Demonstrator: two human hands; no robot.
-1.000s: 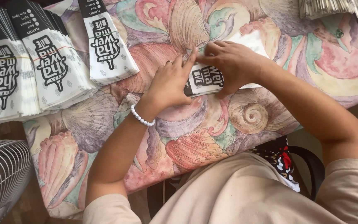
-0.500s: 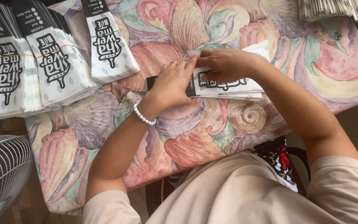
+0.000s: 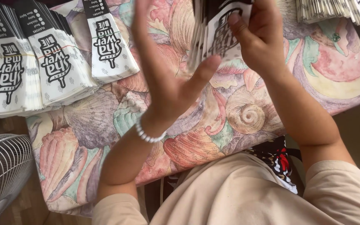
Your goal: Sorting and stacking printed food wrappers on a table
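Note:
My right hand (image 3: 258, 38) grips a stack of white paper bags with black print (image 3: 214, 35), held on edge above the table at the top middle. My left hand (image 3: 165, 71) is raised flat beside the stack, fingers spread, thumb pointing toward the bags; whether the palm touches the stack's edge is hard to tell. A white bead bracelet (image 3: 148, 134) circles my left wrist. The table wears a cloth with a pastel seashell pattern (image 3: 213, 133).
Three banded bundles of the same bags lie fanned at the left (image 3: 57, 62). More stacked paper lies at the top right corner (image 3: 334, 9). A white fan grille (image 3: 1, 175) stands at the lower left, below the table edge.
The bag stack lay flat on the cloth under both hands; now my right hand has lifted it upright and my left hand has risen open beside it.

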